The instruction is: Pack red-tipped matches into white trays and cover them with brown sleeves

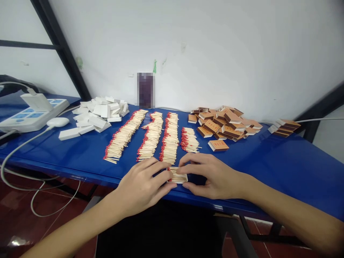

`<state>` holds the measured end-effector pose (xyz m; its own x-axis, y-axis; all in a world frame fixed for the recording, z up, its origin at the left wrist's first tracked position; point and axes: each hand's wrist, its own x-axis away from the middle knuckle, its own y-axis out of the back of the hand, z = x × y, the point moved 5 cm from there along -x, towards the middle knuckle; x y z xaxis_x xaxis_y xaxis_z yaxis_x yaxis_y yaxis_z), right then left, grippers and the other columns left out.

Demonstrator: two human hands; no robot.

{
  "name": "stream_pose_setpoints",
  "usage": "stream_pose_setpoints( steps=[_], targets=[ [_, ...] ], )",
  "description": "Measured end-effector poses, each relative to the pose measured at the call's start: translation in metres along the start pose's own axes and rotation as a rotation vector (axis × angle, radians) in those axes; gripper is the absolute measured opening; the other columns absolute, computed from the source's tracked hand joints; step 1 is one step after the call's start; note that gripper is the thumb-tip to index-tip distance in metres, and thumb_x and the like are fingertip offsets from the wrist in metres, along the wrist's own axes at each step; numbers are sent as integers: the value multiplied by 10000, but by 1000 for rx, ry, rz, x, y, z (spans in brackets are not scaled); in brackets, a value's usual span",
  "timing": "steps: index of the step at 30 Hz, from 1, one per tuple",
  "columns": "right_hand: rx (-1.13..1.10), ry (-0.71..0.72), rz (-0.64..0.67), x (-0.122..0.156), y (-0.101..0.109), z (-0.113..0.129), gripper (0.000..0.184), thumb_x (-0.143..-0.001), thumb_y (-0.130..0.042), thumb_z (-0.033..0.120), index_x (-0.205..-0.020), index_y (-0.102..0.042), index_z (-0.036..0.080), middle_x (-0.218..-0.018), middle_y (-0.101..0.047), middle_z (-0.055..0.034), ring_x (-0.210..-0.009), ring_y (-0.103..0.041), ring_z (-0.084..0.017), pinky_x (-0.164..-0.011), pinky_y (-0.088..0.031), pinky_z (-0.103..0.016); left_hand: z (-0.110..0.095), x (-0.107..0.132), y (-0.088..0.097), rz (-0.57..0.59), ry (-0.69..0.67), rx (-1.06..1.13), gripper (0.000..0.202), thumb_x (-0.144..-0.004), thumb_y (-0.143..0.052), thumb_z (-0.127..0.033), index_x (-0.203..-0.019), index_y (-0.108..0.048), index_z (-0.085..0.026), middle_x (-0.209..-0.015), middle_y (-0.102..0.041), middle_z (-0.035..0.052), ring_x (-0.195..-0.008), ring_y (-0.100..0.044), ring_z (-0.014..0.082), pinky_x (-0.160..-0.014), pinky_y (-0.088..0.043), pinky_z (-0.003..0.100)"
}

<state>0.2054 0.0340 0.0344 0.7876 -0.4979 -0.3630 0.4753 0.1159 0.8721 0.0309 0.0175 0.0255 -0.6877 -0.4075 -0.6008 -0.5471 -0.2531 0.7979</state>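
Observation:
A small white matchbox tray (pixel 184 178) with red-tipped matches (pixel 175 173) lying in it sits at the table's front edge. My left hand (pixel 147 182) grips its left end, fingertips over the red heads and thumb along the near side. My right hand (pixel 212 175) closes round the right end, with a finger reaching in over the matches and the thumb at the near corner. Just beyond the hands, loose matches lie in long rows (pixel 170 138), heads to the left. A shorter row of matches (pixel 190 139) lies to their right.
White inner trays (pixel 100 113) are heaped at the back left. Orange-and-brown matchbox sleeves (pixel 221 123) pile up at the back right, with a few boxes (pixel 285 127) farther right. A power strip (pixel 34 114) and white cables occupy the left. A pixelated dark rectangle (pixel 146 90) leans against the wall.

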Motion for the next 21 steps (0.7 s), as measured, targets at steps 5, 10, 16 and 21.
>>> stream_pose_setpoints(
  steps=[5,10,16,21],
  targets=[
    [-8,-12,30,0,0,1,175,-909,-619,220,-1072,-673,187,-1075,-632,-70,-824,-612,-145,-754,-496,-290,2,0,-1,-4,7,28,138,-974,-583,-286,-974,-656,-169,-1046,-708,73,-882,-645,205,-797,-549,362],
    [12,-45,123,-2,-2,4,230,-944,-565,224,-1150,-667,232,-1063,-574,-67,-834,-570,-155,-768,-480,-312,2,1,-1,22,34,46,136,-977,-580,-291,-1026,-615,-169,-1042,-708,67,-917,-653,215,-801,-552,368],
    [-88,-108,115,-4,-1,6,226,-934,-564,198,-1136,-664,213,-1115,-530,-81,-913,-556,-165,-810,-490,-314,2,2,0,-7,44,37,187,-971,-599,-309,-1091,-569,-169,-1030,-700,58,-913,-647,212,-784,-542,357],
    [-155,-126,83,-4,-3,9,225,-913,-574,146,-1114,-665,190,-1179,-538,-95,-1072,-547,-187,-951,-471,-341,2,2,-1,-20,36,31,191,-959,-621,-299,-1092,-569,-173,-1010,-703,42,-884,-640,203,-765,-533,348]
  ],
)
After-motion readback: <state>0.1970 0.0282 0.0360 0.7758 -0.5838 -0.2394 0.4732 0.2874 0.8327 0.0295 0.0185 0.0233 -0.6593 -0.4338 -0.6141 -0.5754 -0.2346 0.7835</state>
